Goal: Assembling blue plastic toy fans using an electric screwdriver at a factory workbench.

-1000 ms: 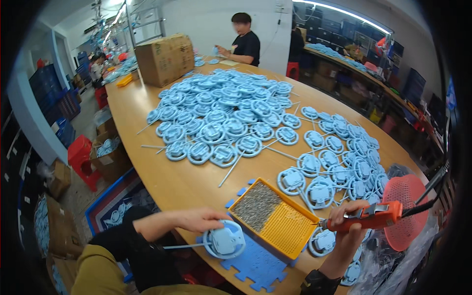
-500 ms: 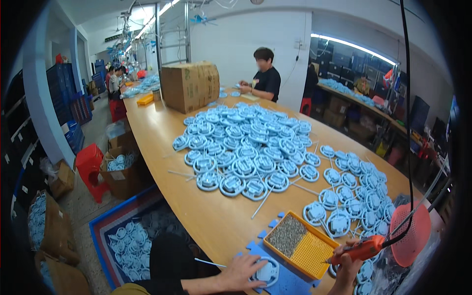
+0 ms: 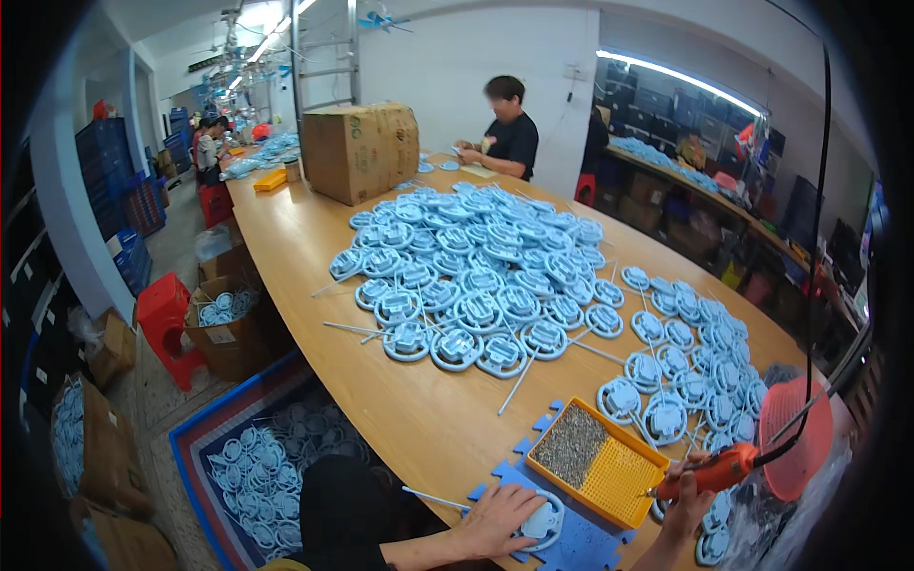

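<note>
Long wooden counter [image 3: 314, 257], heaped with blue parts. I see left hand [image 3: 497, 521] pressing a round blue housing [image 3: 543, 521] flat onto the foam mat [image 3: 581, 533], steadying it; right hand [image 3: 687, 495] clenched around orange electric screwdriver [image 3: 709, 471], tip over the yellow screw tray [image 3: 619, 476], probably picking a screw.

Long wooden worktable [image 3: 314, 257] under strip light [image 3: 666, 81], white wall [image 3: 457, 57], red stool [image 3: 167, 309] alongside.

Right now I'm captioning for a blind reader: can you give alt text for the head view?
A person's left hand presses a round blue plastic part onto a blue foam mat, while the right hand grips an orange electric screwdriver beside a yellow screw tray. Heaps of blue parts cover the long wooden table.
</note>
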{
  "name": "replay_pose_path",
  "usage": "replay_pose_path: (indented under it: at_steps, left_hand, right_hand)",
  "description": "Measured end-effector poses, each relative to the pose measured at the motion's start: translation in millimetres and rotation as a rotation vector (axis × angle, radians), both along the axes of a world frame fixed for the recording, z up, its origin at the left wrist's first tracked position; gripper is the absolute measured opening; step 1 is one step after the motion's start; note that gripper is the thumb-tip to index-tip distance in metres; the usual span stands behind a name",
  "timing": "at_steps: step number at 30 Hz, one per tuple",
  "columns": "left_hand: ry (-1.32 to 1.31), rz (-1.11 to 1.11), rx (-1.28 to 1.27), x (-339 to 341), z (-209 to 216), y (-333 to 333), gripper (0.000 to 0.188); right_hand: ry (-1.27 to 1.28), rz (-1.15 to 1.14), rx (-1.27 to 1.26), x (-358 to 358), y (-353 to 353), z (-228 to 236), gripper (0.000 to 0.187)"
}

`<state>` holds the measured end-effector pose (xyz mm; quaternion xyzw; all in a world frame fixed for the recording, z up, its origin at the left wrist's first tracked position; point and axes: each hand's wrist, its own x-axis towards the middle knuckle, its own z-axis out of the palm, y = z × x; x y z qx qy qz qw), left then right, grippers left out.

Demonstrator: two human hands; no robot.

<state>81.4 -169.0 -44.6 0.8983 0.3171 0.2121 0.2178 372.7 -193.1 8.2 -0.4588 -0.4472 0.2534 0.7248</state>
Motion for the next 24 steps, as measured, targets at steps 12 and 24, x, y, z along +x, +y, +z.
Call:
replay_pose_path:
  at_steps: [12,24]
  left_hand:
    - [-0.149,0.038,0.026,15.4,-1.9,6.1,0.064]
    - [-0.136,0.024,0.000,21.6,-3.2,5.9,0.066]
  right_hand:
    - [0.081,-0.036,0.235,9.2,45.5,-18.8,0.032]
    - [0.044,-0.122,0.237,24.7,61.3,-28.4,0.041]
